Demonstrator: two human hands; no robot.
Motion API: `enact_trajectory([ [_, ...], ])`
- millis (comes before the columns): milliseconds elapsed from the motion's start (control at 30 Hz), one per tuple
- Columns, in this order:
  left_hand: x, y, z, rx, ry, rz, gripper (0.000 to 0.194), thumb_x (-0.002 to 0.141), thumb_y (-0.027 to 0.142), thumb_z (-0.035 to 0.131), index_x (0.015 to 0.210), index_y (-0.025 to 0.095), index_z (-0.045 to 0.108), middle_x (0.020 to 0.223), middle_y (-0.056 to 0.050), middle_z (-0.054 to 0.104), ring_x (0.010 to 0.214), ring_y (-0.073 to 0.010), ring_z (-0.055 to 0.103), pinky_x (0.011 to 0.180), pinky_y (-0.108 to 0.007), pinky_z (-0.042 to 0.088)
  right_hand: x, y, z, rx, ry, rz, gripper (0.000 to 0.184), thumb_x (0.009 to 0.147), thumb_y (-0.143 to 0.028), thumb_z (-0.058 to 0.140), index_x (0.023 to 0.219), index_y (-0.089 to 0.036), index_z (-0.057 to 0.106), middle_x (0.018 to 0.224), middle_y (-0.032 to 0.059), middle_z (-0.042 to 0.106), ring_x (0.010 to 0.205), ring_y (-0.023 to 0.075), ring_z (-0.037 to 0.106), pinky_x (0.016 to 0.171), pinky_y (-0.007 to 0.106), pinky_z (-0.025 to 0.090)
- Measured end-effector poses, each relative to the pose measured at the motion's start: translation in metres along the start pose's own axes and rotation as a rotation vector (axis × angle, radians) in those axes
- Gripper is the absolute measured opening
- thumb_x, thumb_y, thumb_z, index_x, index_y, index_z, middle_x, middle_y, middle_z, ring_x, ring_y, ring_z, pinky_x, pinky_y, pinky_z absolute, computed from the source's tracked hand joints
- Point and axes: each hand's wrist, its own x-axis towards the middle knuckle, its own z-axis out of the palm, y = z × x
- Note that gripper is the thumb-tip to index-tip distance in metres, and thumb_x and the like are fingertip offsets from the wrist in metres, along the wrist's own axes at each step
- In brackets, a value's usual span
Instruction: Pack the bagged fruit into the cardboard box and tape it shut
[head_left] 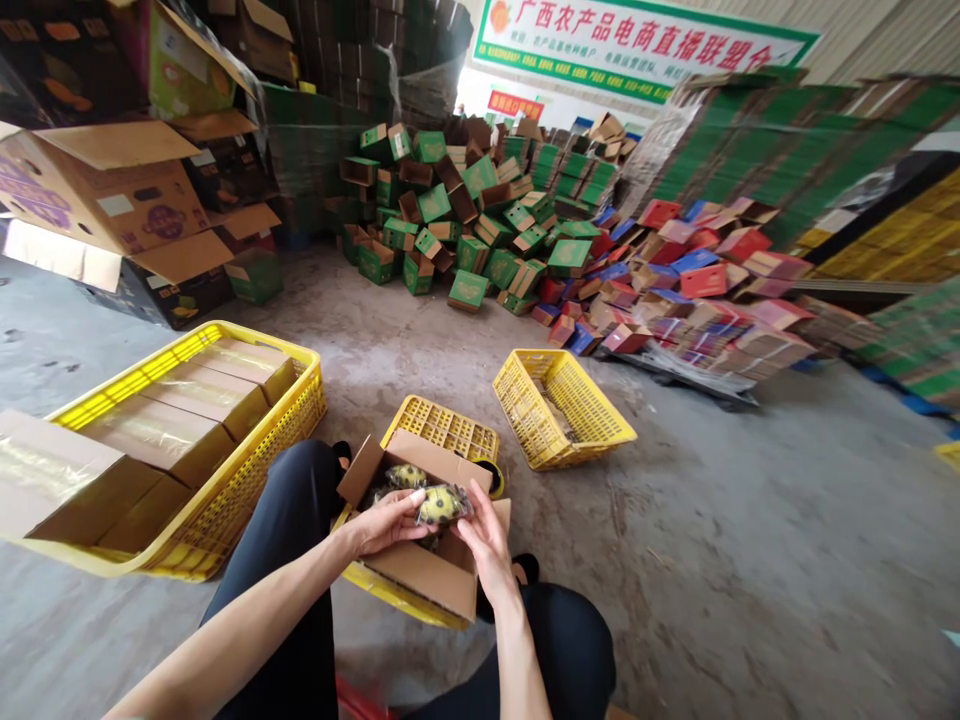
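Concrete floor (750,520) under yellow crates (559,405), heaped cartons (525,220) beyond.

Both bare forearms reach forward between the knees, over the open carton (420,570). The left hand (386,522) and right hand (486,540) face each other, fingers apparently curled in a grip.

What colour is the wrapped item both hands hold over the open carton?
Yellow-green with dark spots, wrapped item, seen in the head view.

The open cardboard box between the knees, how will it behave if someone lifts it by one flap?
The cardboard box is thin with loose flaps, so a flap would probably bend. It holds wrapped fruit, so it may sag or tip.
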Motion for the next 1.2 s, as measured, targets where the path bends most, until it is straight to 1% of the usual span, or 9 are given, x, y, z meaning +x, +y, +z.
enact_trajectory([
  [133, -0.002, 0.002, 0.001, 0.106, 0.024, -0.07, 0.06, 0.086, 0.065, 0.076, 0.116, 0.013, 0.071, 0.104, -0.017, 0.08, 0.091, -0.0247, 0.079, 0.084, -0.032, 0.062, -0.004, -0.011, 0.0, -0.087, -0.126, -0.017, 0.062, 0.078, -0.05, 0.085, 0.136, -0.033, 0.07, 0.155, 0.0064, 0.059, 0.145, 0.0313, 0.054, 0.119, 0.047, 0.045],
  [300, -0.005, 0.005, 0.001, 0.167, -0.001, -0.129, 0.07, 0.087, 0.073, 0.068, 0.117, 0.009, 0.074, 0.098, -0.021, 0.08, 0.092, -0.0279, 0.079, 0.085, -0.035, 0.062, -0.004, -0.012, -0.001, -0.029, -0.209, 0.089, 0.061, 0.077, -0.05, 0.089, 0.133, -0.031, 0.073, 0.144, 0.0078, 0.069, 0.129, 0.0317, 0.067, 0.11, 0.047, 0.053],
  [433, -0.005, 0.004, 0.0, 0.16, -0.017, -0.155, 0.072, 0.083, 0.073, 0.073, 0.12, 0.01, 0.073, 0.114, -0.022, 0.078, 0.102, -0.0295, 0.077, 0.096, -0.041, 0.059, 0.001, -0.004, -0.008, 0.024, -0.125, 0.142, 0.059, 0.075, -0.058, 0.088, 0.124, -0.026, 0.079, 0.125, 0.0103, 0.079, 0.111, 0.0318, 0.075, 0.098, 0.048, 0.06],
  [600, 0.0, 0.007, -0.008, 0.142, 0.104, -0.03, 0.074, 0.075, 0.056, 0.09, 0.134, 0.017, 0.068, 0.144, -0.021, 0.064, 0.128, -0.0318, 0.066, 0.112, -0.045, 0.048, 0.007, -0.01, -0.029, -0.051, 0.031, 0.048, 0.054, 0.074, -0.062, 0.086, 0.114, -0.026, 0.083, 0.129, 0.0119, 0.077, 0.12, 0.0349, 0.071, 0.096, 0.045, 0.06],
  [767, 0.004, 0.01, -0.013, 0.11, 0.115, 0.012, 0.075, 0.074, 0.052, 0.091, 0.136, 0.017, 0.067, 0.143, -0.022, 0.064, 0.133, -0.0344, 0.061, 0.115, -0.047, 0.043, 0.007, -0.015, -0.045, -0.388, -0.04, -0.099, 0.034, 0.082, -0.054, 0.078, 0.095, -0.025, 0.088, 0.119, 0.0125, 0.08, 0.119, 0.0353, 0.07, 0.102, 0.047, 0.056],
  [900, 0.004, 0.007, -0.012, 0.112, 0.112, -0.003, 0.072, 0.073, 0.049, 0.093, 0.134, 0.019, 0.068, 0.145, -0.02, 0.063, 0.135, -0.0345, 0.061, 0.114, -0.046, 0.043, 0.006, 0.003, -0.042, -0.689, -0.07, -0.208, 0.021, 0.085, -0.038, 0.069, 0.087, -0.027, 0.086, 0.11, 0.0101, 0.081, 0.103, 0.0319, 0.073, 0.093, 0.046, 0.059],
  [1000, 0.003, 0.007, -0.01, 0.112, 0.108, 0.001, 0.071, 0.074, 0.049, 0.092, 0.133, 0.02, 0.068, 0.146, -0.02, 0.063, 0.135, -0.0341, 0.06, 0.114, -0.045, 0.044, 0.003, 0.021, -0.034, -1.05, -0.146, -0.331, 0.024, 0.083, -0.015, 0.061, 0.081, -0.025, 0.083, 0.099, 0.0101, 0.081, 0.101, 0.0297, 0.072, 0.096, 0.044, 0.056],
  [1067, 0.002, 0.008, -0.009, 0.116, 0.104, 0.009, 0.071, 0.074, 0.051, 0.092, 0.133, 0.019, 0.068, 0.146, -0.021, 0.062, 0.135, -0.0342, 0.061, 0.113, -0.045, 0.045, 0.002, 0.03, -0.028, -1.294, -0.185, -0.343, 0.026, 0.076, -0.004, 0.06, 0.072, -0.022, 0.078, 0.086, 0.0119, 0.079, 0.098, 0.0311, 0.071, 0.092, 0.042, 0.055],
  [1200, -0.001, 0.01, -0.008, 0.142, 0.103, 0.014, 0.072, 0.074, 0.053, 0.091, 0.134, 0.019, 0.068, 0.146, -0.021, 0.062, 0.134, -0.0342, 0.061, 0.112, -0.045, 0.045, 0.001, 0.038, -0.021, -1.411, -0.176, -0.323, 0.025, 0.074, 0.0, 0.06, 0.069, -0.019, 0.076, 0.079, 0.0159, 0.076, 0.097, 0.0357, 0.07, 0.089, 0.045, 0.055],
])
